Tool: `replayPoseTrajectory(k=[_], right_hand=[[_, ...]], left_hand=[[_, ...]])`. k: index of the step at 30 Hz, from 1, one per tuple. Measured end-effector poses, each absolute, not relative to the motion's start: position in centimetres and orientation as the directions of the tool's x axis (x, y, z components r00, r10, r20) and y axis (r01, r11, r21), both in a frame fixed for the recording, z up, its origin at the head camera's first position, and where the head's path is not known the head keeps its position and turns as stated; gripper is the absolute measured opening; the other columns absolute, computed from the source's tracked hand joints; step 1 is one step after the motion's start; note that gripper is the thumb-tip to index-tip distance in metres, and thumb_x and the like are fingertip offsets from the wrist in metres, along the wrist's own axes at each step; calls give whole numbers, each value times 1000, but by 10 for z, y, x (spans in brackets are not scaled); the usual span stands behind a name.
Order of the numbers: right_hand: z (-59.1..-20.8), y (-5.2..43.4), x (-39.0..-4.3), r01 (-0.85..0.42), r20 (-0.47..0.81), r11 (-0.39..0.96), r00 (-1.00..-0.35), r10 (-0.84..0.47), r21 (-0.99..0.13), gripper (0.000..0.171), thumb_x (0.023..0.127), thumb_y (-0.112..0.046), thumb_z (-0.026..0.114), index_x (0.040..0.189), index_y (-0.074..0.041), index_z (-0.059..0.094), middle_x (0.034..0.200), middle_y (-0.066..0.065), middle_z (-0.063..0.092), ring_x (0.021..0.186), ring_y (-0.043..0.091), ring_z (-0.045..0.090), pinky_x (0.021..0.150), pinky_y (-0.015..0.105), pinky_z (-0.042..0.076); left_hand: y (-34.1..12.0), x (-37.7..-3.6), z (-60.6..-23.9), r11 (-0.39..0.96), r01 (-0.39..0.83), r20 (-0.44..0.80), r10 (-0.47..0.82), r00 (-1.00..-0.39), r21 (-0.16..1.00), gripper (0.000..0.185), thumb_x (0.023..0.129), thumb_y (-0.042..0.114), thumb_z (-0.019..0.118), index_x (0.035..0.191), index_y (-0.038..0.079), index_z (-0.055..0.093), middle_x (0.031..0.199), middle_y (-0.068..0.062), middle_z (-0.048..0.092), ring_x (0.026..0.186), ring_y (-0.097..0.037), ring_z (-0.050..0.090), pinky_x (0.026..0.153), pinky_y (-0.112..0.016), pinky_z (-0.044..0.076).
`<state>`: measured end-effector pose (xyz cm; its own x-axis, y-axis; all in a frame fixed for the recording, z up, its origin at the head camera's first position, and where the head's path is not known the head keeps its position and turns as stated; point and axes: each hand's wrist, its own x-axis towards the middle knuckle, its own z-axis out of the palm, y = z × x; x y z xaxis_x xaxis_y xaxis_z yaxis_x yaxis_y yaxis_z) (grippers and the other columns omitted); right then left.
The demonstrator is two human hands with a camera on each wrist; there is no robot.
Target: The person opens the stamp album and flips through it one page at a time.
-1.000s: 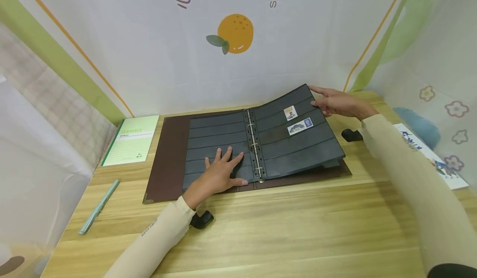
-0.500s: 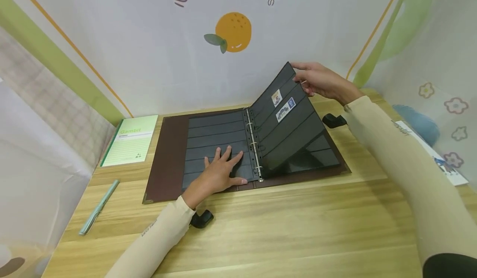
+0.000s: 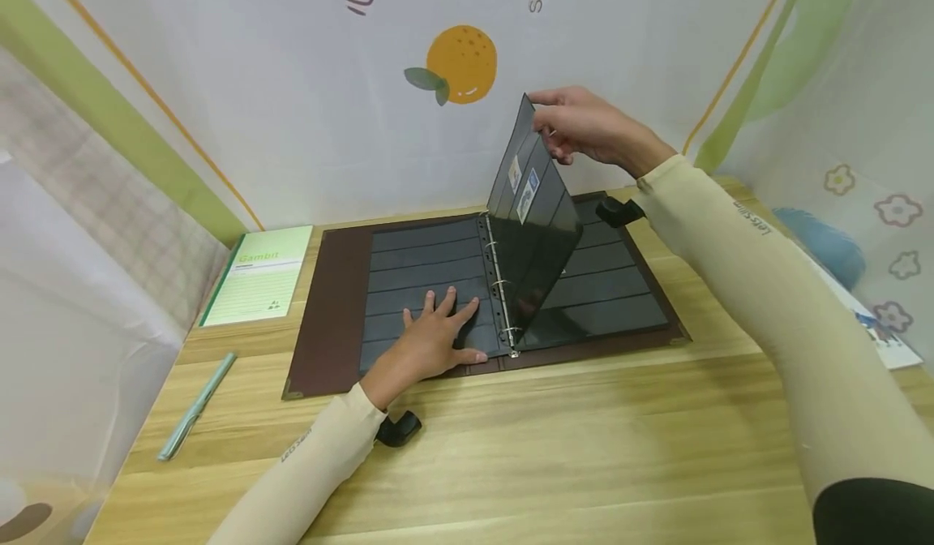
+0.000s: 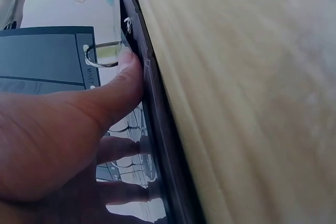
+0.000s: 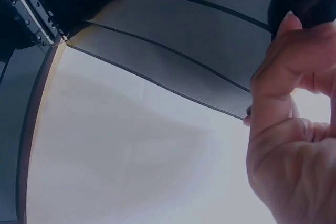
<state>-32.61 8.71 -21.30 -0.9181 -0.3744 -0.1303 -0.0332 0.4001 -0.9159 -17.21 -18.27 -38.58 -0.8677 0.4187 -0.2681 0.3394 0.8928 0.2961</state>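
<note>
An open brown binder [image 3: 328, 310] lies on the wooden table [image 3: 554, 448]. The left hand [image 3: 430, 342] rests flat, fingers spread, on the left dark pages [image 3: 423, 261], near the metal rings [image 3: 498, 285]. The right hand [image 3: 584, 127] pinches the top corner of one dark page [image 3: 529, 237], which stands almost upright above the rings. Two stamps [image 3: 521, 180] sit in this page. A green notebook [image 3: 257, 273] and a pen [image 3: 195, 405] lie left of the binder.

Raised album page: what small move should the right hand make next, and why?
Probably carry the raised page on leftward over the rings and lower it onto the left stack. The right hand pinches its top corner, the page stands nearly upright above the spine, and the left hand presses flat on the left pages, so that hand may need to slide clear first.
</note>
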Motion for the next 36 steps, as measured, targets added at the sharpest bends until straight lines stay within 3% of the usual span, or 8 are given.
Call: replayPoseTrajectory(k=[11,22,28,30,32,34,36], right_hand=[[-215,75,-330,-67,-110,448,-927,-359,-891,69,100,-14,43,163,-11,15,57,-4,48,45,10,44,46,26,42],[-214,64,-330,-116,-87,486,-922,-376,-866,69,99,-16,44,163,-9,18,56,-5,50,46,10,46,46,26,46],[-217,60,-331,-123,-79,454,-913,-400,-882,70,100,-17,45,163,-9,17,56,-4,50,46,11,45,46,26,46],[-219,58,-331,-125,-78,446,-910,-408,-886,69,100,-18,45,163,-9,17,56,-4,50,47,11,45,46,26,45],[-221,57,-332,-122,-81,437,-905,-417,-891,69,100,-18,45,163,-9,17,55,-3,50,47,11,44,46,26,43],[-223,56,-332,-119,-85,426,-900,-428,-897,69,101,-19,45,163,-9,16,55,-3,51,47,11,44,46,26,42],[-224,55,-332,-115,-88,417,-894,-438,-902,69,102,-20,44,163,-9,14,56,-3,51,46,11,44,46,26,42]], left_hand=[[-167,-177,-379,909,352,-280,406,-870,225,89,87,57,70,161,26,30,168,-19,17,153,-53,13,110,-79,23],[-166,-179,-379,908,361,-281,411,-867,215,89,89,59,67,161,28,27,169,-17,15,153,-51,11,112,-77,23],[-167,-182,-376,900,367,-263,423,-867,236,84,89,57,70,159,26,35,168,-19,20,152,-53,17,108,-80,25],[-168,-184,-373,895,368,-246,427,-870,252,78,91,54,68,157,23,39,165,-19,28,149,-51,27,107,-79,29],[-167,-186,-367,878,383,-198,445,-873,286,73,95,49,66,156,16,42,158,-20,42,135,-44,53,103,-69,43],[-165,-188,-356,856,389,-125,451,-884,341,69,99,46,62,155,10,42,130,-22,67,92,-31,72,81,-49,58],[-160,-191,-338,825,400,-21,444,-896,400,66,103,42,57,155,5,40,91,-18,75,52,-19,58,55,-34,50]])
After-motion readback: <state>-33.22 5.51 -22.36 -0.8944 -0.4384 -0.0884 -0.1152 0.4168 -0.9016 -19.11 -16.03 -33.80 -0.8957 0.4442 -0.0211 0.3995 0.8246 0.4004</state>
